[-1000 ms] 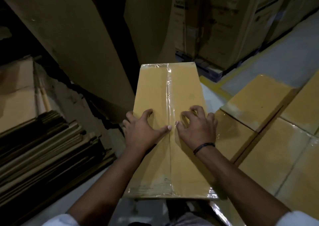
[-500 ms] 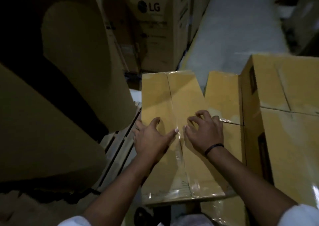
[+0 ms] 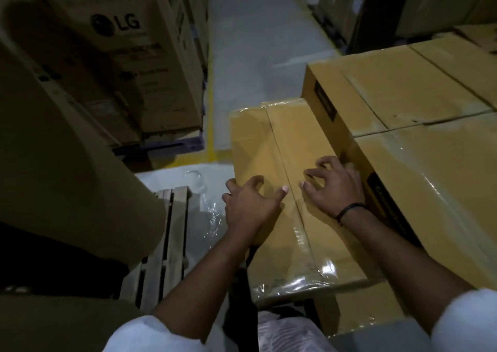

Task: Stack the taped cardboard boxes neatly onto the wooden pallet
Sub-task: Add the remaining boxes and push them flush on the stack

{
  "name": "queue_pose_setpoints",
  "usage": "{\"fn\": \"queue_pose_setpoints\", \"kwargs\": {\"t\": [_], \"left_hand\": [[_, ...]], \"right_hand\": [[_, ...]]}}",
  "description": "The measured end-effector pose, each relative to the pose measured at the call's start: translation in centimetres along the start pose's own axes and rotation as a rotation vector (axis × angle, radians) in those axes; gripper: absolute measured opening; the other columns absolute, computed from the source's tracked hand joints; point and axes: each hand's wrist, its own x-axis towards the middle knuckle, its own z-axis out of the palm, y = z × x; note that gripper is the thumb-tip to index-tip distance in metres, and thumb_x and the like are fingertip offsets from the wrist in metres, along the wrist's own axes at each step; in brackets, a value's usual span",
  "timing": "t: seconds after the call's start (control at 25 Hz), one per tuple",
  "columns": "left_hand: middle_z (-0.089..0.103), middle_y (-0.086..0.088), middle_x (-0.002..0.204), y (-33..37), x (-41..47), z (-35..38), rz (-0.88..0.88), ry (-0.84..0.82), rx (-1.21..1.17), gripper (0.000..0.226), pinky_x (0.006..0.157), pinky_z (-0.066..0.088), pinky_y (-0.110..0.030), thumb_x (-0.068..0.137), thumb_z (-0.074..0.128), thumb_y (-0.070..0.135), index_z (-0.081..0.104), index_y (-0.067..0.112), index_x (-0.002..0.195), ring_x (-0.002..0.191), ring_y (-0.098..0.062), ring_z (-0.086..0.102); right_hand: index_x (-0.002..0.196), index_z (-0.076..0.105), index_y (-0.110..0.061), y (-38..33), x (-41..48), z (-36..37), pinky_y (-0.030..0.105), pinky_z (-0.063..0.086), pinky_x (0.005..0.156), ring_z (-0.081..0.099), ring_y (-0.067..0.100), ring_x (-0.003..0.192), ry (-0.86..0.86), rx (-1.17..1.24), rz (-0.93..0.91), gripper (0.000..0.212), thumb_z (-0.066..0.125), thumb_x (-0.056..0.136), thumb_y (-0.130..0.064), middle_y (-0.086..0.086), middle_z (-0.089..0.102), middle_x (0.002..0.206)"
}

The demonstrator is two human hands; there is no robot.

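left hand [image 3: 250, 206] grips taped box [image 3: 279, 141] edge | right hand [image 3: 334, 190] (clawed) presses top

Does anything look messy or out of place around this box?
Yes: loose clear plastic film lies crumpled by the pallet slats, just left of the taped box under the left hand and right hand. It looks like stray wrap.

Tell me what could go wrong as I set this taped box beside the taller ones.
The right hand lies right beside the taller box; fingers could get pinched as the taped box closes in. The right fingertips only press on glossy tape, so the grip might slip. Loose clear plastic lies by the pallet slats and could snag or slide under the box.
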Motion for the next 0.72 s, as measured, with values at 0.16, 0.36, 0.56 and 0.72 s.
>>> {"fn": "queue_pose_setpoints", "kwargs": {"t": [0.16, 0.36, 0.56, 0.72], "left_hand": [[0.034, -0.004, 0.141, 0.3, 5.7, 1.1, 0.028, -0.07, -0.055, 0.071, 0.1, 0.046, -0.043, 0.075, 0.067, 0.077, 0.057, 0.041, 0.136, 0.129, -0.035, 0.049], [0.032, -0.003, 0.14, 2.4, 17.6, 3.5, 0.036, -0.186, -0.068, 0.076, 0.105, 0.047, -0.042, 0.075, 0.068, 0.077, 0.054, 0.041, 0.139, 0.126, -0.033, 0.052], [0.029, 0.0, 0.144, 7.0, 28.2, 5.2, 0.002, -0.283, -0.067, 0.072, 0.106, 0.047, -0.042, 0.073, 0.067, 0.077, 0.056, 0.042, 0.136, 0.124, -0.031, 0.056], [0.033, -0.002, 0.149, 8.4, 35.0, 6.2, -0.023, -0.342, -0.145, 0.083, 0.109, 0.048, -0.042, 0.059, 0.065, 0.086, 0.059, 0.042, 0.129, 0.125, -0.026, 0.061]], "right_hand": [[0.118, 0.069, -0.042, 1.5, 4.7, 2.2, 0.042, 0.037, 0.1, 0.043, 0.022, 0.116, -0.012, -0.034, 0.009, 0.041, 0.061, 0.084, -0.063, -0.016, 0.044, 0.136], [0.122, 0.067, -0.04, 4.0, 15.2, 6.8, 0.044, 0.036, 0.102, 0.042, 0.024, 0.12, -0.047, -0.062, 0.01, 0.043, 0.06, 0.086, -0.062, -0.014, 0.042, 0.141], [0.117, 0.068, -0.039, 6.1, 25.0, 9.5, 0.045, 0.039, 0.098, 0.044, 0.028, 0.117, -0.035, -0.089, 0.078, 0.04, 0.062, 0.084, -0.06, -0.009, 0.046, 0.139], [0.112, 0.068, -0.039, 7.2, 31.4, 10.0, 0.045, 0.04, 0.094, 0.046, 0.031, 0.109, -0.058, -0.113, 0.079, 0.043, 0.052, 0.082, -0.065, -0.008, 0.049, 0.134]]}}
